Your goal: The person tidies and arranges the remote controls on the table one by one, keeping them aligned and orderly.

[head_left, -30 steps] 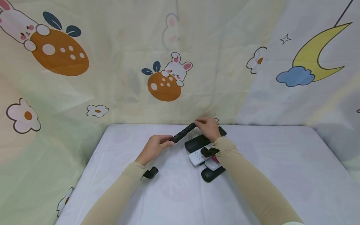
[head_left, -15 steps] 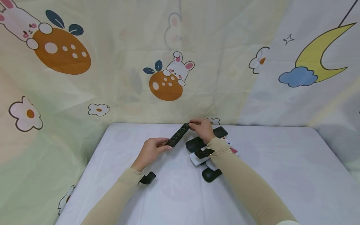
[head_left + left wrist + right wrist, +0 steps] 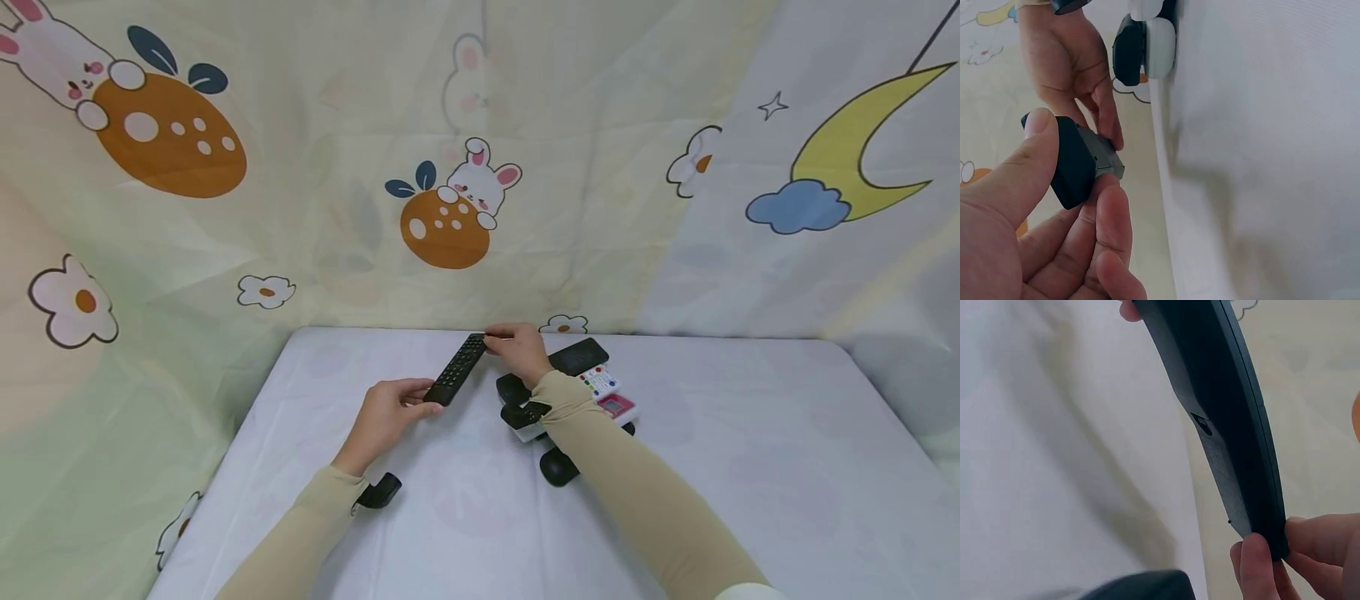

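Left hand (image 3: 384, 419) and right hand (image 3: 521, 352) pinch opposite ends of black remote (image 3: 456, 369); light, even pressure best, clear of pile (image 3: 598, 382) near right hand.

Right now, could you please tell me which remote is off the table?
The black remote held between left hand and right hand; other remotes lie on the table.

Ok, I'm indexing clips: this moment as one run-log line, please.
left grip: pinches black remote, near end; right grip: pinches far end; black remote: held off table, button side showing; other remotes: on table, partly hidden
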{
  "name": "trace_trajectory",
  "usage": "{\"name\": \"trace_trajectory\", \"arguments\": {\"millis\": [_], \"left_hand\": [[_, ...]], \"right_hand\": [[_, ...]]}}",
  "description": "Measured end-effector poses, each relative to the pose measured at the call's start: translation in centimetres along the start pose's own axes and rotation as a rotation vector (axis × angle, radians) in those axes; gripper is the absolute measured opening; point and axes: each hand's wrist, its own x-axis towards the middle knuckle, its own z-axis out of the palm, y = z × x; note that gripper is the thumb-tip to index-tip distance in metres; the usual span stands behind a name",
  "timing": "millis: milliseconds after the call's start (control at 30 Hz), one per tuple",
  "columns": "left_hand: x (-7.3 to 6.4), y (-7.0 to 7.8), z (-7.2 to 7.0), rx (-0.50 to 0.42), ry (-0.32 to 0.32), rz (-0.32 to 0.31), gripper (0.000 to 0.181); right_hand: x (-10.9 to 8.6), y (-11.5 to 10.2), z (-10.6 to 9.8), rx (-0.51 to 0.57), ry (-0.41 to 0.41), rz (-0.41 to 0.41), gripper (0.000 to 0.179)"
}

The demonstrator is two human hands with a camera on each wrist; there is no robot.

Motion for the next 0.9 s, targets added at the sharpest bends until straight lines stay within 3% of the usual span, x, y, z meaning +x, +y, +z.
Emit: {"name": "trace_trajectory", "arguments": {"millis": [333, 500, 900], "left_hand": [[-1.1, -0.5, -0.4, 0.032, 0.030, -0.036, 0.051], [-1.6, -0.6, -0.5, 0.059, 0.037, -0.088, 0.055], [-2.6, -1.3, -1.3, 0.131, 0.057, -0.107, 0.055]], "right_hand": [[0.1, 0.3, 2.0, -0.214, 0.002, -0.050, 0.031], [-0.1, 0.1, 3.0, -0.230, -0.019, -0.049, 0.030], [0.1, -0.1, 5.2, -0.282, -0.086, -0.111, 0.035]]}}
